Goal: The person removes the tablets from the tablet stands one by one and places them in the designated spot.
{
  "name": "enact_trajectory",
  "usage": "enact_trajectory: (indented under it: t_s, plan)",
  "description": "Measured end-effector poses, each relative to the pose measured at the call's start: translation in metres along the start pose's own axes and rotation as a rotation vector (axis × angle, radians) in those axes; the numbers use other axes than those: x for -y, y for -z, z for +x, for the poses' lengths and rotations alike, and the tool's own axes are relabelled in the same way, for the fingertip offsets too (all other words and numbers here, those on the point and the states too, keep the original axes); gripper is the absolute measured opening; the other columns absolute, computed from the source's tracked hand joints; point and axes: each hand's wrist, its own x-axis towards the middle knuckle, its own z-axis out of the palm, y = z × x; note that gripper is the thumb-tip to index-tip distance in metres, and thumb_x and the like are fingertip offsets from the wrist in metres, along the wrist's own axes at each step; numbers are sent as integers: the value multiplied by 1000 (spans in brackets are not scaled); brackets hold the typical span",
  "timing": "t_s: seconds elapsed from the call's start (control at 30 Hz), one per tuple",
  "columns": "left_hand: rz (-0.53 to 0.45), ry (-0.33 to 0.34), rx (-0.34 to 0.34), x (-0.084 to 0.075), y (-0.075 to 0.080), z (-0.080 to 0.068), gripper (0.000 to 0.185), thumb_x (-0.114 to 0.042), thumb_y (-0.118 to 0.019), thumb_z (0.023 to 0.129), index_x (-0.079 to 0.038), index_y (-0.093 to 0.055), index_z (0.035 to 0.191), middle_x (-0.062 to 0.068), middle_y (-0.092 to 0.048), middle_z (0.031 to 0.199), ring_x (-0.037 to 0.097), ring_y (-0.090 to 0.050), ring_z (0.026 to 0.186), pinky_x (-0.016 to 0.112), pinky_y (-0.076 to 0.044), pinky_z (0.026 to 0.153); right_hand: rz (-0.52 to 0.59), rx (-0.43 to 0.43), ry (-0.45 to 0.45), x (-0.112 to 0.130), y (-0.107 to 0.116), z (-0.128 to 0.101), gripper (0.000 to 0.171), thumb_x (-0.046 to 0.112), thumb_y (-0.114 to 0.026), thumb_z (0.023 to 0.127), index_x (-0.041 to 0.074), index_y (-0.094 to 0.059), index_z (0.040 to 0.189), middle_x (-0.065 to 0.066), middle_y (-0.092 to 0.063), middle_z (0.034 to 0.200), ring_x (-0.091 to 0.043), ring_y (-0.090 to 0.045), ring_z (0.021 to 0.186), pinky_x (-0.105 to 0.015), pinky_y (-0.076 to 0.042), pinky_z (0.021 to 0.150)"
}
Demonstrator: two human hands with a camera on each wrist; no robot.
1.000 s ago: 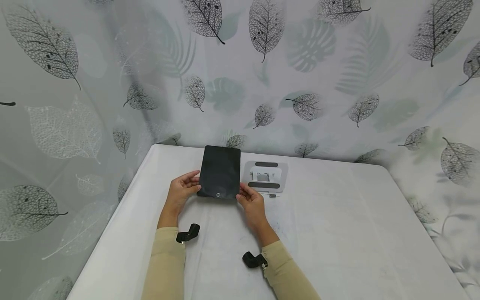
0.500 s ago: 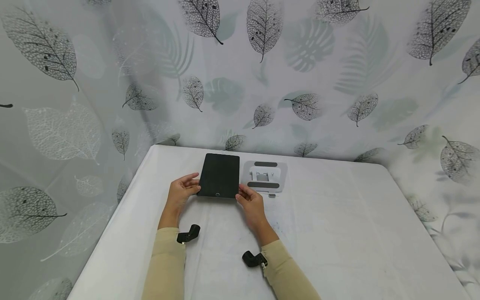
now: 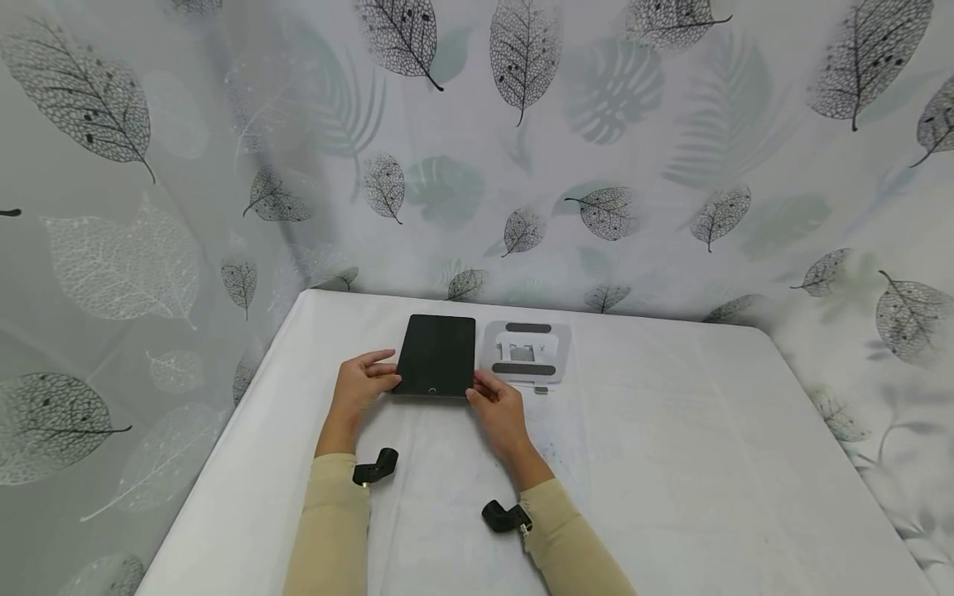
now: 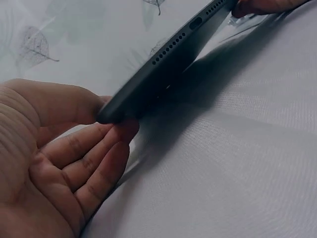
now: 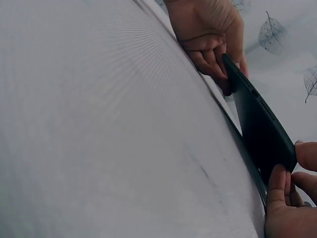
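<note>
A black tablet (image 3: 437, 354) is held screen-up, a little above the white table (image 3: 671, 447), near its far left corner. My left hand (image 3: 370, 381) pinches its near left corner, thumb on top and fingers beneath. My right hand (image 3: 492, 399) pinches the near right corner the same way. In the left wrist view the tablet's ported edge (image 4: 168, 64) slants up from my left hand (image 4: 74, 148), with shadow under it. The right wrist view shows the tablet's (image 5: 260, 124) near edge between my right hand (image 5: 290, 198) and my left hand (image 5: 208, 29).
A silver folding stand (image 3: 527, 352) with dark pads lies flat just right of the tablet. Leaf-patterned curtains (image 3: 522, 165) close off the table's back and left sides. Black wrist cameras (image 3: 375, 466) sit on both beige sleeves.
The tablet has tipped back and come down from a steeper tilt to nearly flat over the table. Both hands keep their hold and have sunk slightly.
</note>
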Motion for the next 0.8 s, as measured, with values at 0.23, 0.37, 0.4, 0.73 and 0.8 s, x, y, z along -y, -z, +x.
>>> enact_trajectory:
  t_s: [0.23,0.37,0.4,0.73,0.8]
  plan:
    - [81,5,2,-1,-1,-1,51,3,-77,83,-3,-67,132,20,-75,116,8,-73,90,18,-56,73,-32,-10,14,2,-1,-3,46,-5,-74,87,-11,-63,131,-32,-64,123,-30,-65,109,-9,-53,79]
    - [123,9,-6,-1,-1,-1,50,3,-77,83,-5,-68,131,19,-76,116,10,-73,90,17,-55,71,-71,-15,17,1,-3,-4,48,-4,-77,84,-10,-64,129,-31,-66,119,-36,-67,110,-10,-54,80]
    - [135,9,-8,-1,-1,-1,49,3,-77,83,-5,-68,130,18,-76,116,10,-73,90,17,-55,71,-92,-20,20,-1,-3,-4,47,-3,-78,84,-9,-65,129,-30,-68,118,-36,-68,109,-11,-55,81]
    - [246,-20,-41,0,-2,-3,42,-4,-78,83,-6,-72,124,14,-78,110,23,-75,98,30,-60,81,-215,-94,80,-3,-8,-9,42,0,-82,80,-1,-74,120,-20,-75,114,-30,-74,102,-17,-58,82]
    - [262,-21,-53,1,-2,-2,40,-5,-79,83,-6,-73,123,12,-79,109,24,-75,101,35,-60,85,-237,-108,87,-2,-10,-10,41,0,-83,79,0,-75,119,-18,-76,115,-29,-75,101,-18,-59,82]
